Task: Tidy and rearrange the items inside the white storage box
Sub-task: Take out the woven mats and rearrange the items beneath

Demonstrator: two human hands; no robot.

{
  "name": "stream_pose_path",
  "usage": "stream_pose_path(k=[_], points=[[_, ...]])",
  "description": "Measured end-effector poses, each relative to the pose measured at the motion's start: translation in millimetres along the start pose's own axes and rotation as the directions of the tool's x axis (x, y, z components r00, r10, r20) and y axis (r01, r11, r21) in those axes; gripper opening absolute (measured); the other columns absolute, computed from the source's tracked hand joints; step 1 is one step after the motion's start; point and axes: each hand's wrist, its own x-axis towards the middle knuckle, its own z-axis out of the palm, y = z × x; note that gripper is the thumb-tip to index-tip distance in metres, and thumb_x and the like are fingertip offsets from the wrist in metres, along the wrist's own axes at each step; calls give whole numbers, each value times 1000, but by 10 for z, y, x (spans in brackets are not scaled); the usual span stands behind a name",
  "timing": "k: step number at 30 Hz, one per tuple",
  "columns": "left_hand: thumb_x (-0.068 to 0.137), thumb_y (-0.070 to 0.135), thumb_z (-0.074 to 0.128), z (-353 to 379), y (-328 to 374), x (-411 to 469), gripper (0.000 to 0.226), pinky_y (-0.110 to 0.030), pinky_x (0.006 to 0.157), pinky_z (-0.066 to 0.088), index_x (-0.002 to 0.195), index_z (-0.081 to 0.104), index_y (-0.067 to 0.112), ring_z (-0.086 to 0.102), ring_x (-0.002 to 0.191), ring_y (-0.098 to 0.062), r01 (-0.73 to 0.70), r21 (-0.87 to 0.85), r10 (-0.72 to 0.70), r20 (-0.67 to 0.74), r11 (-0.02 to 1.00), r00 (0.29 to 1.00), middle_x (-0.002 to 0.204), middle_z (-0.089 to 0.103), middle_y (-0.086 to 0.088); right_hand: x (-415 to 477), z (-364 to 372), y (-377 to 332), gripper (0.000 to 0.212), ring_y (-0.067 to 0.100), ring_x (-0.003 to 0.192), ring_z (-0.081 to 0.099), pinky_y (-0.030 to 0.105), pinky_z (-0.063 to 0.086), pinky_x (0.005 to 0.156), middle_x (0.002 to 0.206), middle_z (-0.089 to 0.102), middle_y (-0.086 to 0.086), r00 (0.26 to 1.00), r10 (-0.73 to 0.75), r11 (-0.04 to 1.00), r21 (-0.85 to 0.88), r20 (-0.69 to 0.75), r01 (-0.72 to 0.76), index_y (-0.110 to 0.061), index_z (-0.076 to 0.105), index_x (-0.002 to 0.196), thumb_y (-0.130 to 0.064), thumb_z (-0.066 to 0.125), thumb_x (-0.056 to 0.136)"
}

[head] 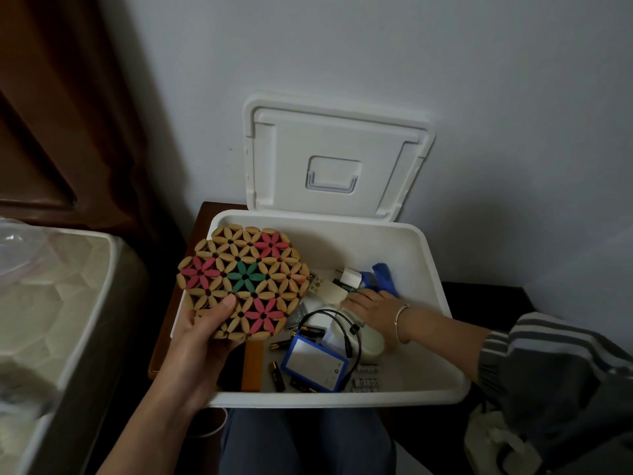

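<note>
The white storage box (442,275) stands open on a dark low table, its lid (337,156) leaning against the wall behind. My left hand (202,337) grips a round wooden trivet (245,281) with pink and green flower patterns, held above the box's left side. My right hand (370,308) reaches into the box's middle, fingers resting among small items near a blue spray bottle (382,277) and a white adapter (351,277). A blue-edged card pack (315,366), a black cable (346,327), loose batteries (278,375) and an orange-brown bar (251,366) lie on the box floor.
A mattress edge (68,303) with clear plastic sits at the left. A dark wooden door or panel (51,114) stands behind it. The white wall rises behind the box. A white bag (496,440) lies at lower right, and my lap is below the box.
</note>
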Motion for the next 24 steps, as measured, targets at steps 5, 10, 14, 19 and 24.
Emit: stream_pose_path(k=[5,10,14,19,24], points=[[82,20,64,5,15,-7,58,-33,76,57,136,46,32,64,113,-24,-6,-14,6,18,1000,1000,126,64,-2,-30,-46,31,118,26,140,19,42,20,115,151,18,7,997,-59,998,-27,-50,58,-14,5,150,-48,78,63],[85,17,60,18,14,-9,47,-31,73,58,126,54,38,66,109,-22,-22,-29,23,35,999,999,123,66,-2,-47,-43,-16,117,26,125,36,35,28,111,137,32,9,995,-6,998,68,-98,12,-11,16,145,-61,74,56],[83,19,65,18,14,-2,47,-32,74,58,124,56,39,66,110,-23,-21,-27,23,49,999,999,123,66,-2,-125,-99,-18,116,24,114,40,33,42,97,128,31,5,980,110,960,273,-166,-62,-17,19,140,-58,75,47],[72,28,73,12,15,-7,53,-31,75,58,122,57,39,65,110,-23,-8,-36,10,46,999,999,122,67,-2,-148,-262,69,115,25,116,35,34,36,103,126,33,7,923,268,928,329,-275,-172,-13,24,139,-63,72,47],[63,33,77,24,27,-7,62,-31,73,59,121,56,40,66,108,-22,-6,-33,8,37,999,999,121,67,-1,-52,-421,8,107,28,118,33,35,35,102,128,34,11,845,466,834,450,-262,-320,-10,28,136,-58,75,53]])
